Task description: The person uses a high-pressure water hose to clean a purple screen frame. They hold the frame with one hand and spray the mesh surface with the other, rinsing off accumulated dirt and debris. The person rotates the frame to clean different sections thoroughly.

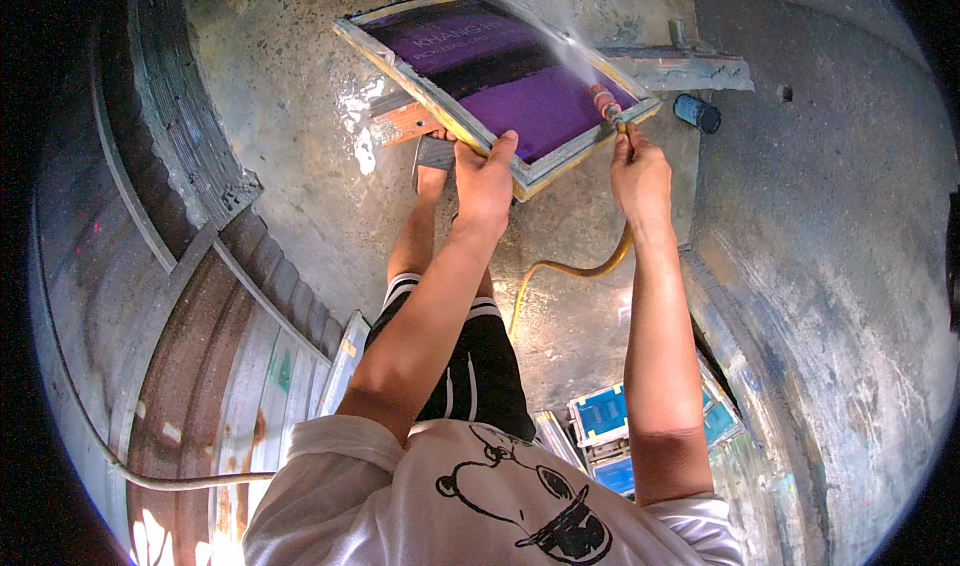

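Note:
A screen-printing frame point(520, 86) with purple mesh and a yellow-stained grey border is held tilted in front of me. My left hand point(485, 181) is closed on its near edge, thumb on top. In my right hand point(641, 171) is a hose nozzle point(606, 104) with a reddish tip, just over the mesh's right part. White spray leaves the nozzle toward the frame's far right edge. Pale lettering and a dark band cross the mesh. A yellow hose point(570, 269) hangs below my right hand and curves down to the floor.
Beneath the frame is an orange-brown board point(408, 121), and a grey ledge point(690, 70) extends on the right. A dark blue can point(697, 114) lies beside it. Several blue-mesh frames point(603, 414) lean at lower right. Corrugated metal sheets point(200, 366) stand at left. The concrete floor point(290, 96) is wet.

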